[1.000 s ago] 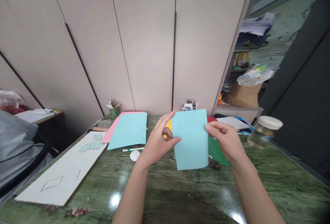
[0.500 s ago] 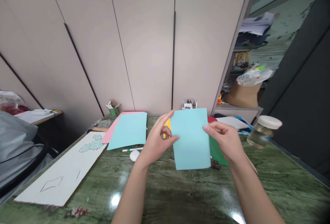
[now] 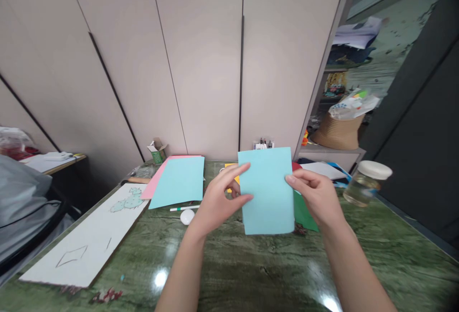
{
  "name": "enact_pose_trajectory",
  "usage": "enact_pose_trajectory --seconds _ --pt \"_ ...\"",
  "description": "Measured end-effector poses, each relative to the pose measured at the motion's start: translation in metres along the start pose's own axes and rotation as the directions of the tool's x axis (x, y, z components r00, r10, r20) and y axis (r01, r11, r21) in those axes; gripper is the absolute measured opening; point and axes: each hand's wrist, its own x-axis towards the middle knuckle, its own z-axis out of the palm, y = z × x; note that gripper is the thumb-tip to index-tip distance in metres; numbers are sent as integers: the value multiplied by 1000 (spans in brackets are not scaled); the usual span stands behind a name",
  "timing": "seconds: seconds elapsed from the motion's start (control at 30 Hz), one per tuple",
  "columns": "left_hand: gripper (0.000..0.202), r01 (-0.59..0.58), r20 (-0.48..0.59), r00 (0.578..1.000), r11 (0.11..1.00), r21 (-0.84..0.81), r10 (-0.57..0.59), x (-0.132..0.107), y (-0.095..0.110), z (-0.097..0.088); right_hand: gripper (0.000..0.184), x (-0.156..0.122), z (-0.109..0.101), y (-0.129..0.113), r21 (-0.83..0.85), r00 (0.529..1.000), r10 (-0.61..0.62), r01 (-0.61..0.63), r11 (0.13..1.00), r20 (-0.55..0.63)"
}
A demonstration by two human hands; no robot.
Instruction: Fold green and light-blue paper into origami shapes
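Both hands hold up a light blue paper sheet [image 3: 267, 192] above the green marble table [image 3: 251, 273]. My left hand [image 3: 218, 199] pinches its left edge with thumb in front and fingers behind. On the right edge my right hand [image 3: 315, 197] grips it the same way. The sheet stands nearly upright and hides part of a green paper [image 3: 304, 214] and a yellow paper [image 3: 234, 178] lying behind it.
A light blue sheet [image 3: 179, 183] over a pink one [image 3: 158, 178] lies at the back left, beside a white board with a cactus drawing [image 3: 89, 240]. A pen [image 3: 184, 208] and white round object [image 3: 187, 216] lie near. A lidded glass jar [image 3: 367, 183] stands right; markers [image 3: 263, 145] at the wall.
The blue sheet has risen slightly and turned a little more upright. My left fingers have shifted along its left edge; the right hand keeps its grip.
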Motion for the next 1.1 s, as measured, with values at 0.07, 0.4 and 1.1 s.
enact_pose_trajectory --seconds 0.07,0.4,1.1 --pt "59 21 17 1000 1000 -3 -21 -1 1 -1 21 0 0 -1 -8 1000 11 -11 1000 11" --pt "63 34 27 999 999 19 -34 -2 5 0 24 -4 0 -6 -78 999 -34 31 996 -38" --pt "66 12 19 1000 998 62 -14 -2 9 -3 22 -1 -3 -9 -49 1000 19 -18 999 19"
